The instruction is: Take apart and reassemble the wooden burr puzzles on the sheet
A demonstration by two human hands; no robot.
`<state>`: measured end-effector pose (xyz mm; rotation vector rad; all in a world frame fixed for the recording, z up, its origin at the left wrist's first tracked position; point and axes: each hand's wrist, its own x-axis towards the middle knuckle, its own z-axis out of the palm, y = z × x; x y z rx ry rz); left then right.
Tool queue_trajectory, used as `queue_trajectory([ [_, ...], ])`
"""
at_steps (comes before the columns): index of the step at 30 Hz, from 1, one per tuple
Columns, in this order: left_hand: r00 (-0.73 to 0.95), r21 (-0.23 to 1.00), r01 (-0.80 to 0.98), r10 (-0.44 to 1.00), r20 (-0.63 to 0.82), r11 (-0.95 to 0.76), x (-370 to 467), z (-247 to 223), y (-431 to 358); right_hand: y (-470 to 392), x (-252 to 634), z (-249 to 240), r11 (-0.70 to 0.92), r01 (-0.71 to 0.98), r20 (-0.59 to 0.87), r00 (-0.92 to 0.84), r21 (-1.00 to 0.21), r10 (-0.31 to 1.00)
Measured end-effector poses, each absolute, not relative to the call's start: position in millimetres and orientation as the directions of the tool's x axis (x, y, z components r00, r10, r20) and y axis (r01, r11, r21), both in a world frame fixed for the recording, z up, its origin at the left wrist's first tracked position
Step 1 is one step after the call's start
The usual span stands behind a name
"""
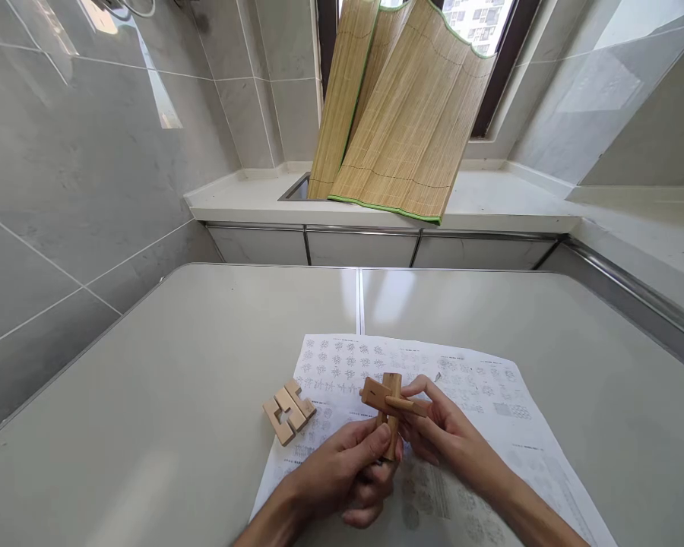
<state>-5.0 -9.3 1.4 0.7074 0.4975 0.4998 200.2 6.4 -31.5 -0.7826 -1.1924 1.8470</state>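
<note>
Several interlocked wooden pieces (378, 394) form a cross-like shape held above the printed sheet. My left hand (350, 471) wraps its fingers and thumb around the lower end of the upright piece. On the other side, my right hand (441, 425) pinches the pieces near a thin stick that points right. Left of the hands, a lighter wooden block assembly (289, 412) with a small opening in its middle lies partly on the sheet's edge. Fingers hide part of the held pieces.
A large paper sheet (490, 395) with small printed diagrams lies on the pale table (148, 395). Beyond the table, a bamboo mat (404, 129) hangs over the white counter (233, 199) by a window. Tiled walls flank both sides.
</note>
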Motion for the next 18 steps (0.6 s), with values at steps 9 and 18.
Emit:
queue_trajectory([
  [9, 0.765, 0.716, -0.252, 0.587, -0.264, 0.651, -7.3, -2.4, -9.1, 4.6, 200.9, -26.6, -0.281, -0.263, -0.112, -0.516, -0.923, 0.849],
  [18, 0.765, 0.727, -0.257, 0.594, -0.250, 0.637, -8.2, -0.9, -8.0, 4.0, 200.0, -26.9, -0.284, -0.295, -0.072, -0.568, -0.912, 0.820],
])
